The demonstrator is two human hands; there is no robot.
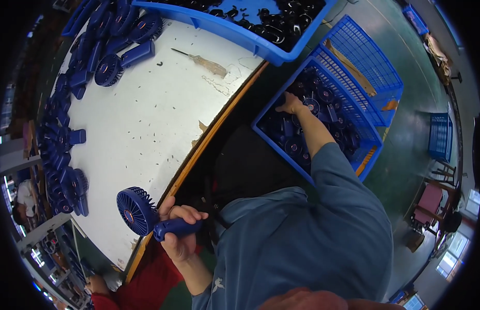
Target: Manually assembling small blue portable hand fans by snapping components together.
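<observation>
A dark blue handheld fan (137, 211) is held by its handle in my left hand (179, 235), fingers wrapped round it. Its round caged head points left, over the near edge of the white table. My right arm stretches out to the right, and my right hand (290, 105) is inside a blue plastic crate (371, 143). Several more blue fans (311, 107) lie jumbled in that crate. The fingers of my right hand look spread, with nothing visible held between them; their tips are hard to make out against the dark contents.
Many blue fans (108, 70) line the far left of the white table (147, 113). A screwdriver (201, 63) lies there among small dark scraps. A blue bin (209, 23) of black parts stands at the table's far end. Another person's hand (96, 285) shows lower left.
</observation>
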